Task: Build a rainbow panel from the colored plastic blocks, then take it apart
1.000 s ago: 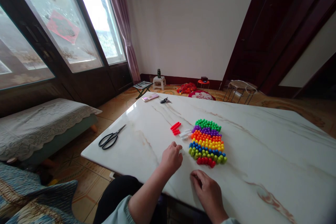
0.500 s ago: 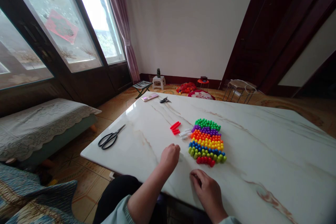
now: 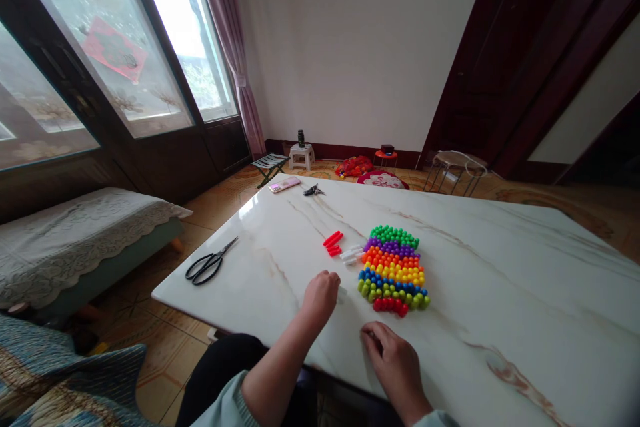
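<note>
My left hand (image 3: 321, 295) is closed with bent fingers over the table, left of the beads; whatever it may hold is hidden. A faint clear patch shows beside its fingertips, too indistinct to name. My right hand (image 3: 393, 355) rests near the table's front edge, thumb and fingers curled together, their contents out of sight. Beyond it lies a block of beads in coloured bands (image 3: 395, 272), green at the far side and lime nearest. A short row of red beads (image 3: 391, 306) touches its near side. White sticks (image 3: 353, 254) and red sticks (image 3: 333, 242) lie to the left.
Black-handled scissors (image 3: 210, 265) lie on the left of the white marble table (image 3: 480, 260). A phone (image 3: 285, 184) and small dark pliers (image 3: 313, 191) are at its far edge. Stools, including a white one (image 3: 301, 156), stand on the floor beyond.
My left hand has shifted very slightly, its fingertips a little further out. The view has drifted a touch; the right hand, beads and sticks keep their places.
</note>
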A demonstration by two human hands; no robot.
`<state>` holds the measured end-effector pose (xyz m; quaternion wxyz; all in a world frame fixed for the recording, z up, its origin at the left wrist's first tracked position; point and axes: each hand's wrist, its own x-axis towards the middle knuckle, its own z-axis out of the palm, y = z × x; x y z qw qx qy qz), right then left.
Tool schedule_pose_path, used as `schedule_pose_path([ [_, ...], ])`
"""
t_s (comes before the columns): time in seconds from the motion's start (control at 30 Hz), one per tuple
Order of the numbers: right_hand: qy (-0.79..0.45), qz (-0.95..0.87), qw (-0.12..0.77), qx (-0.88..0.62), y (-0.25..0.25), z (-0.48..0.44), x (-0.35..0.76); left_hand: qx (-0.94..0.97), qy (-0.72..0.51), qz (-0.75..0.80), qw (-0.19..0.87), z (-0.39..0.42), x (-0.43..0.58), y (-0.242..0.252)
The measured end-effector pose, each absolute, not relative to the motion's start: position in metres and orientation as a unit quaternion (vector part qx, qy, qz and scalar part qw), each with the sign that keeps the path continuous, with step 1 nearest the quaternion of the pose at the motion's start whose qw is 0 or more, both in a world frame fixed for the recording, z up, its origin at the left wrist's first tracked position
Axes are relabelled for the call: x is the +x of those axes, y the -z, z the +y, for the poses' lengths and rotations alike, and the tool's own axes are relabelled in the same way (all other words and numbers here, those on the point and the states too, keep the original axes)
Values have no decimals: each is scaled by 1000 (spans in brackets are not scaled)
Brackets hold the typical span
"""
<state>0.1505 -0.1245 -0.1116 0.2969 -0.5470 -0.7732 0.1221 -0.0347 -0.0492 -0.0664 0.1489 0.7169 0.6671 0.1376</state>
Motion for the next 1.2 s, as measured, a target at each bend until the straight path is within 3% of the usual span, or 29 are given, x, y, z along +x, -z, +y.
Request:
schedule_pose_path([
  [0.4,-118,-771,294,-553,112,-125,149,644,-221,719,140,-36,-56,73],
  [0.63,-120,-767,303,-552,112,-125,148,658,-258,704,71,-15,-49,79],
  [1.0,-128,-763,299,-559,105,-126,146,724,-98,673,121,52,-46,64],
  [1.2,-137,-758,302,-561,104,-126,146,732,-81,673,75,54,-42,71],
])
